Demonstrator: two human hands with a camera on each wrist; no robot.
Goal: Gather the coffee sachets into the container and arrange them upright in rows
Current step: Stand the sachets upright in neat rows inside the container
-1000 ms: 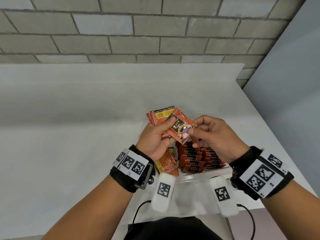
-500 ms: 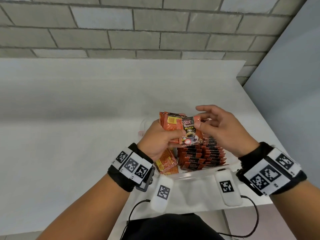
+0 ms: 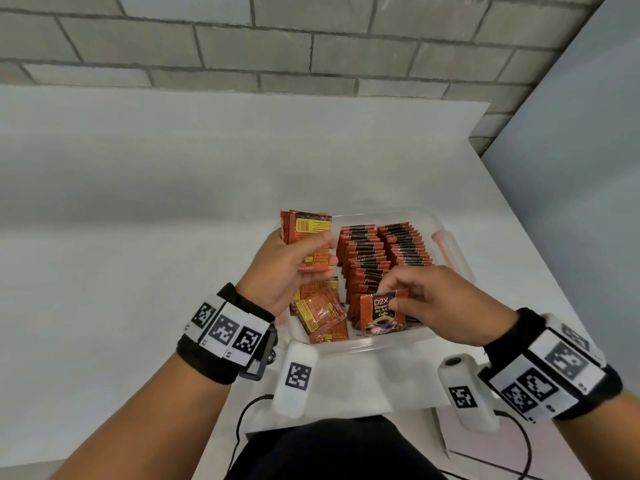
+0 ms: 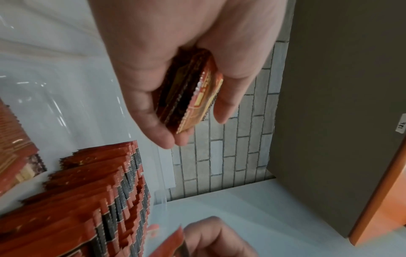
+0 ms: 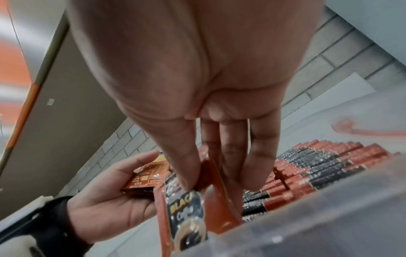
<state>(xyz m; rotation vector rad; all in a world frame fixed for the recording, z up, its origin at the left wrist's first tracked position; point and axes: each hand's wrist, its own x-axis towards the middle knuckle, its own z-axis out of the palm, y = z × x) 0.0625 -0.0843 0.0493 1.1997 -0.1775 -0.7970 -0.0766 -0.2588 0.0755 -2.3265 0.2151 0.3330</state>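
While lowering the single sachet, seen from the head: right hand pinching its top edge, thumb in front and fingers behind, label side towards the body, at the near end of the left-hand row inside the clear container. Second row standing just beside, towards the right wall. Left hand curled round a small stack of sachets, held over the container's left side, above a few loose sachets lying flat on the floor. Best seated by pressing the bottom edge down against the row's last packet, keeping it vertical, then releasing only once it leans on its neighbour.

From the left wrist: stack clamped edge-on between thumb and fingers, rows below. Worth keeping the grip firm so nothing slides out, and the stack clear of the rows.

From the right wrist: thumb and fingers squeezing the packet close behind the container's near wall. Little room there, by the look of it; better slid straight down than angled, to avoid tipping the row backwards.
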